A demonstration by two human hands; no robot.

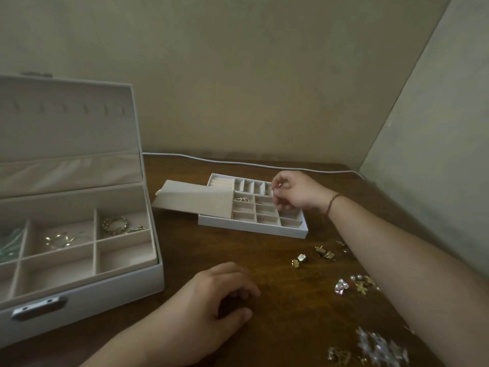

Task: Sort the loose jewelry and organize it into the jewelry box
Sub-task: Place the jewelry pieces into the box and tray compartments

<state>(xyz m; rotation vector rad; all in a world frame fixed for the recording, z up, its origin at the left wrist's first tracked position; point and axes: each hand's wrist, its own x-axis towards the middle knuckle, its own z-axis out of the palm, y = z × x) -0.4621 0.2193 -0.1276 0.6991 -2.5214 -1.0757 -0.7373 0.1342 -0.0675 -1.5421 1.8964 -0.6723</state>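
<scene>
Dark brown wood forms the table (277,263), and a white jewelry box (79,260) stands open at its left edge, lid upright. Its compartments hold a gold chain bracelet (115,225) at the back right, a thin gold piece (57,241) in the cell to the left of that, and something pale green (10,245) at the far left. Toward the back edge lies a white tray (254,207) of small cells, with a beige lid (195,201) resting askew over its left half. A small ring (242,199) sits in one of the open cells. The right hand (296,192) hovers over the tray's back right corner, fingers curled, thumb and forefinger pinching a tiny piece of jewelry (274,190) too small to tell apart. The left hand (219,300) rests on the table near the front edge, fingers loosely bent, holding nothing. Loose gold earrings (324,252) and pearl pieces (356,283) lie scattered along the right edge, beside the right forearm.
</scene>
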